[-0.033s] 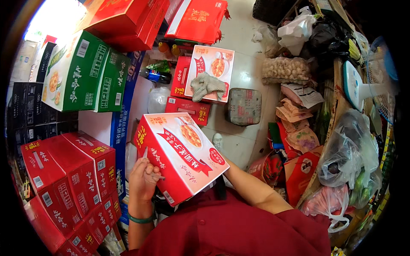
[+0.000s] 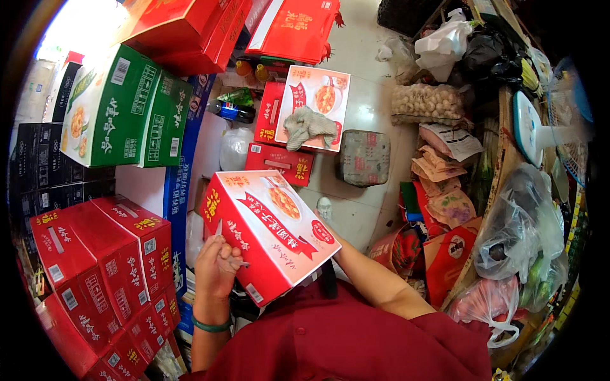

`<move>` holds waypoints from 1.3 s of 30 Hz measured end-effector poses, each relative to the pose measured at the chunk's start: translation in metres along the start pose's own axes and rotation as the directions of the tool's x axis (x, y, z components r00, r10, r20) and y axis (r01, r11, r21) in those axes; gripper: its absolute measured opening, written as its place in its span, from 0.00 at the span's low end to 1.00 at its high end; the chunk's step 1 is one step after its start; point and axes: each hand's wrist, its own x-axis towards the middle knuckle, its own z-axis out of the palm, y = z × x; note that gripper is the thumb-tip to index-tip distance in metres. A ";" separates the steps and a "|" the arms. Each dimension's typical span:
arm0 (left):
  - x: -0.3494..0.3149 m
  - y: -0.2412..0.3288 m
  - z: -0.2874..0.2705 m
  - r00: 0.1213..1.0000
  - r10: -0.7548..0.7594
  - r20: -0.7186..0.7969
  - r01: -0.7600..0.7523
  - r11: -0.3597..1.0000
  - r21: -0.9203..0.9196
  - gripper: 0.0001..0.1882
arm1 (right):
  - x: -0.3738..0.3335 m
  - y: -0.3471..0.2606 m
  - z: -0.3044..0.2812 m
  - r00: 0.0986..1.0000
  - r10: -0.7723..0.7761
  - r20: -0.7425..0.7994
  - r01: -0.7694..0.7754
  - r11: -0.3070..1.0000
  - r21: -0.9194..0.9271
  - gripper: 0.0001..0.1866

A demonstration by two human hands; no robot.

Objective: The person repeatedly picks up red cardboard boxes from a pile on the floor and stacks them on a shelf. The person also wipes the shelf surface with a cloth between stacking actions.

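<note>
A red carton with a pale printed top, showing a bowl of food, is tilted in front of my body. My left hand is closed at its left side, by the red face. A slim, pointed greyish thing sticks out of the fingers, with another narrow grey end near the thumb side; its kind is unclear. My right forearm reaches to the carton's right edge, where the carton hides the hand and its fingers.
Red cartons are stacked at left, below green cartons. Ahead, a similar pale-topped box bears grey gloves, beside a taped grey parcel. Along the right are a mesh bag, plastic bags and a white-blue scale.
</note>
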 end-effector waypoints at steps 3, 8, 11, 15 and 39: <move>0.019 -0.026 -0.013 0.997 -0.071 -0.021 0.069 0.994 -0.079 0.04 | -0.016 -0.002 -0.040 0.995 0.068 -0.066 -0.064 0.996 0.070 0.43; 0.056 -0.065 -0.033 0.981 -0.131 -0.142 0.107 0.981 -0.162 0.04 | -0.005 0.005 -0.082 0.931 -0.055 -0.362 0.030 0.997 -0.076 0.44; 0.082 -0.092 -0.050 0.972 -0.145 -0.187 0.107 0.974 -0.201 0.06 | 0.019 0.008 -0.119 0.896 -0.140 -0.421 0.052 0.976 -0.214 0.38; 0.122 -0.128 -0.070 0.956 -0.168 -0.239 0.087 0.945 -0.315 0.08 | 0.033 0.002 -0.111 0.766 -0.271 -0.582 0.030 0.921 -0.389 0.30; 0.411 -0.311 -0.085 0.856 -0.205 -0.475 -0.076 0.859 -0.507 0.05 | -0.071 0.125 -0.221 0.695 -0.353 -0.626 -0.433 0.489 -0.757 0.18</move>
